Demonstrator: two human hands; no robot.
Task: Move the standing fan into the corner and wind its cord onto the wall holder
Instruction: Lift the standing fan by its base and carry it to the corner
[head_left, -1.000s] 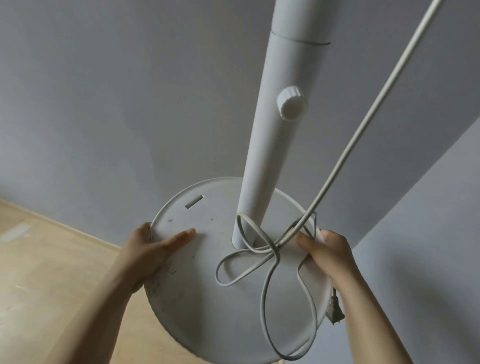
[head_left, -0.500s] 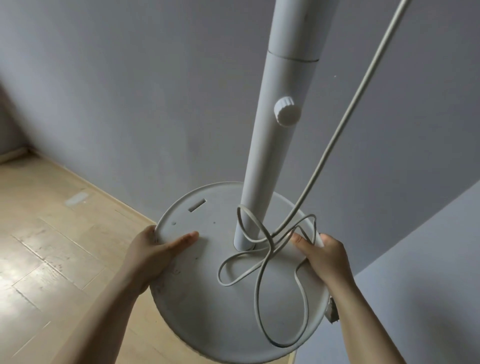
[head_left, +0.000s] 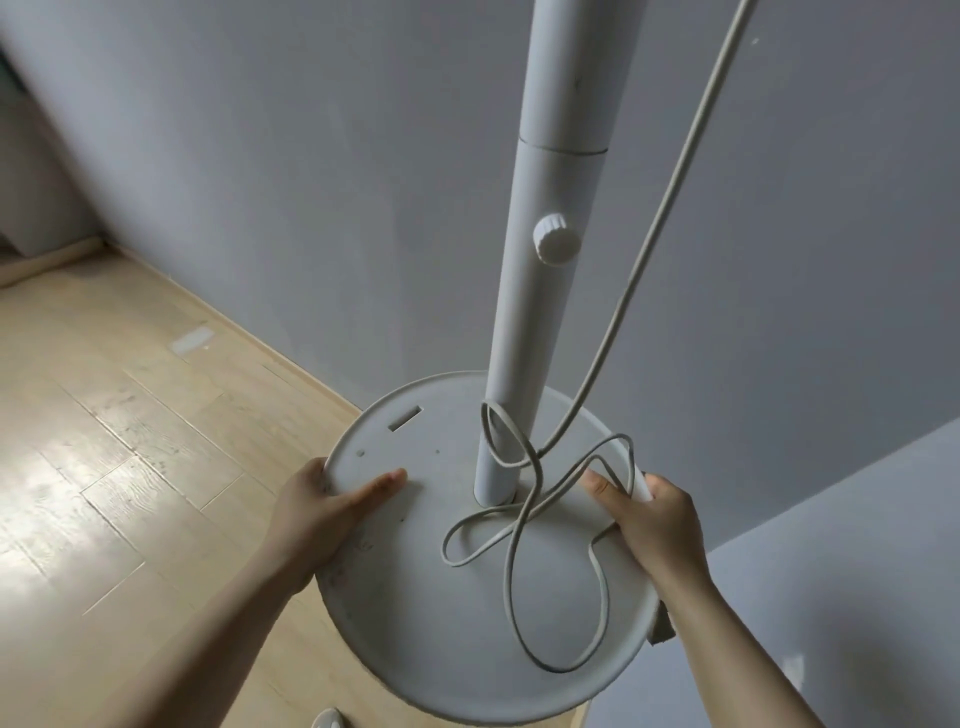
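The white standing fan has a round base (head_left: 415, 613) and an upright pole (head_left: 540, 291) with a ribbed knob (head_left: 556, 248). The fan head is out of view above. My left hand (head_left: 322, 509) grips the base's left rim, thumb lying on top. On the right rim my right hand (head_left: 649, 519) grips the edge, thumb on top beside a cord loop. The pale cord (head_left: 519, 519) lies in loose loops on the base, and one strand rises to the upper right. A plug (head_left: 662, 631) hangs below the right rim. No wall holder is in view.
Grey walls (head_left: 260, 182) stand close behind the fan and at its right, meeting in a corner behind the base. Light wooden floor (head_left: 104, 441) spreads to the left. A pale foot or slipper tip (head_left: 327, 719) shows at the bottom edge.
The view has swung and more floor shows at the left. The base now sits lower and closer to the wall corner. Both hands keep their grip; the cord loops have shifted slightly.
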